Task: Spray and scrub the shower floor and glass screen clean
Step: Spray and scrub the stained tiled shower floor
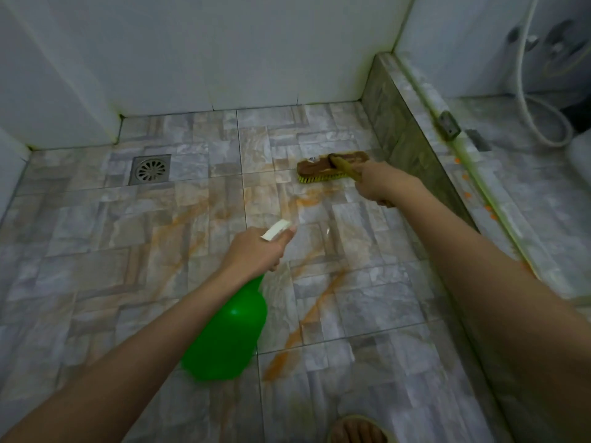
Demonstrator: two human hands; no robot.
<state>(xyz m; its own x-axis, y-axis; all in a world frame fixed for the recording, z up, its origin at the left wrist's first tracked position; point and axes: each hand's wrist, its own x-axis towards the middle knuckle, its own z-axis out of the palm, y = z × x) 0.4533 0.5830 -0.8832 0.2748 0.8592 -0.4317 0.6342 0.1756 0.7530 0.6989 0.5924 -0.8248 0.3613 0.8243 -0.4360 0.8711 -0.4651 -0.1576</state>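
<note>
The shower floor [96,238] is grey stone-pattern tile streaked with orange stains across its middle. My left hand [256,251] grips the neck of a green spray bottle [230,330] with a white nozzle that points toward the far right of the floor. My right hand [380,183] holds the yellow handle of a scrub brush [323,169]. The brush has a brown head and yellow bristles that rest on the tiles near the raised kerb. The glass screen [499,33] rises from the kerb on the right.
A square metal drain [150,170] sits at the far left of the floor. A tiled kerb [409,135] with a metal bracket [448,124] borders the right side. A shower hose [543,123] lies beyond it. White walls close the back and left. A foot [355,431] shows at the bottom edge.
</note>
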